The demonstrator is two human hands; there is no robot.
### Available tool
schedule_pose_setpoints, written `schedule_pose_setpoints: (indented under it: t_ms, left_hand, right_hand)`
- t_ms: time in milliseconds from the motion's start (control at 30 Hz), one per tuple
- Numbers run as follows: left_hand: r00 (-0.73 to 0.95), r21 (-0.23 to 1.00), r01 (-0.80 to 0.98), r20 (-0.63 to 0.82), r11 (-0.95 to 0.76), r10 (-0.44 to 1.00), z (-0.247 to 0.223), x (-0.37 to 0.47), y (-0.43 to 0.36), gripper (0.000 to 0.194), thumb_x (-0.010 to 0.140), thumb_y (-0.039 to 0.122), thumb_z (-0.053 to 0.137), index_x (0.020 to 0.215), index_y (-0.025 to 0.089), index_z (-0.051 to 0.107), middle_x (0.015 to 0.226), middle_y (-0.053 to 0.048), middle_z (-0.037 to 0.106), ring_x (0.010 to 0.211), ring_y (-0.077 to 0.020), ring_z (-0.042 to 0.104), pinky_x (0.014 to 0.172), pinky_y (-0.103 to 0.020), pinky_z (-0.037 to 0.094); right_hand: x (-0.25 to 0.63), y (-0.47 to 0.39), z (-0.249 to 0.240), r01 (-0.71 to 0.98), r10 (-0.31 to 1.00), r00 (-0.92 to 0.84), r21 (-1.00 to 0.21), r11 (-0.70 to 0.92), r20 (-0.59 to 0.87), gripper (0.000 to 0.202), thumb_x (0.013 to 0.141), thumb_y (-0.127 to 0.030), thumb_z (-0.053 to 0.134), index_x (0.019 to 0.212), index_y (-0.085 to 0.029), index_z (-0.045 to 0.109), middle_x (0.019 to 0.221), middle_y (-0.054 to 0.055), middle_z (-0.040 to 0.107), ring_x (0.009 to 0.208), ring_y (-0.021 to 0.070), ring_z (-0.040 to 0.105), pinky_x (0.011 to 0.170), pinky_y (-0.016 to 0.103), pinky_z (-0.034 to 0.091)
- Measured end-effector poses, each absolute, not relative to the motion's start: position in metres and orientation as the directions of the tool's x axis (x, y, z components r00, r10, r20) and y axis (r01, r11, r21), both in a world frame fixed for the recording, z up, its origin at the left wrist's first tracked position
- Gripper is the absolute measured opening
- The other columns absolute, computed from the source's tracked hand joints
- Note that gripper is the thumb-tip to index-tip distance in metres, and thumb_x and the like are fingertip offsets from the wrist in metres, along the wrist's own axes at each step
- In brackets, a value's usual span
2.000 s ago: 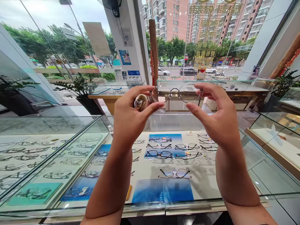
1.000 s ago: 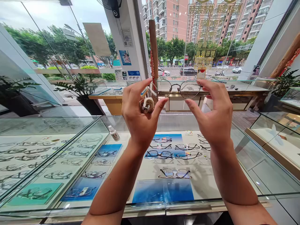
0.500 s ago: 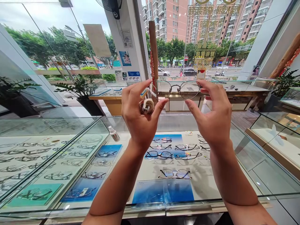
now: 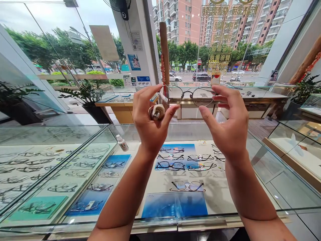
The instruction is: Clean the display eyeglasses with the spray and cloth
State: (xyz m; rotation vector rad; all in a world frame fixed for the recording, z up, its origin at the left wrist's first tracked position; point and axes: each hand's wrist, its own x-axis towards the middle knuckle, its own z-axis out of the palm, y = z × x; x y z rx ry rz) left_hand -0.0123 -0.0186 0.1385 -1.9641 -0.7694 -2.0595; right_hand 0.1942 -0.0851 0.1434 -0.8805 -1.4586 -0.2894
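A pair of round thin-rimmed glasses (image 4: 187, 92) is held up at eye level, its front spanning the gap between both hands. My left hand (image 4: 151, 117) grips the left end of the frame with its fingers, the thumb below the left lens. A crumpled, rolled cloth (image 4: 156, 112) is tucked in the same palm. On the other side, my right hand (image 4: 227, 117) holds the right end at the fingertips, its thumb under the right lens. The temples are mostly hidden.
Below is a glass display case (image 4: 160, 201) with rows of glasses. A small white spray bottle (image 4: 122, 143) stands at its back left. Further off are another counter (image 4: 198, 103), potted plants (image 4: 86, 97) and a large window.
The glasses remain held in both hands. My left hand has shifted very slightly to the right, and the cloth has turned a little in its palm.
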Motion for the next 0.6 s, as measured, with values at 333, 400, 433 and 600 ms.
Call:
schedule_pose_setpoints:
  t_ms: [333,400,433,600]
  left_hand:
    - [-0.081,0.243,0.474,0.969,-0.847,0.233,0.139,-0.011,-0.013,0.052,0.096,0.055,0.086,0.142,0.037,0.071,0.142,-0.009,0.075,0.130,-0.0311,0.070,0.093,-0.047,0.065]
    - [-0.080,0.240,0.458,0.970,-0.856,0.229,0.140,-0.011,-0.014,0.052,0.095,0.056,0.087,0.140,0.036,0.072,0.142,-0.009,0.076,0.131,-0.0310,0.071,0.093,-0.045,0.066]
    - [-0.079,0.239,0.451,0.970,-0.860,0.228,0.140,-0.011,-0.014,0.052,0.094,0.056,0.087,0.139,0.035,0.072,0.142,-0.009,0.076,0.131,-0.0309,0.071,0.093,-0.045,0.066]
    - [-0.061,0.295,0.456,0.952,-0.840,0.302,0.141,-0.012,-0.017,0.051,0.095,0.053,0.088,0.140,0.036,0.072,0.146,-0.008,0.076,0.125,-0.0294,0.074,0.095,-0.046,0.066]
  right_hand:
    - [0.200,-0.075,0.143,0.531,0.325,0.196,-0.379,0.758,0.925,0.038,0.117,-0.051,0.047,0.132,-0.032,0.076,0.126,0.009,0.080,0.116,0.0279,0.079,0.104,0.054,0.067]
    - [0.201,-0.074,0.144,0.526,0.332,0.207,-0.390,0.756,0.920,0.038,0.116,-0.052,0.048,0.131,-0.031,0.076,0.122,0.009,0.081,0.113,0.0276,0.079,0.102,0.053,0.068]
    - [0.201,-0.074,0.144,0.522,0.335,0.208,-0.394,0.756,0.919,0.038,0.116,-0.052,0.049,0.131,-0.031,0.077,0.120,0.009,0.081,0.111,0.0274,0.080,0.101,0.053,0.068]
    - [0.203,-0.074,0.145,0.483,0.349,0.195,-0.400,0.779,0.916,0.036,0.115,-0.052,0.052,0.129,-0.030,0.077,0.118,0.008,0.081,0.108,0.0262,0.080,0.098,0.051,0.070]
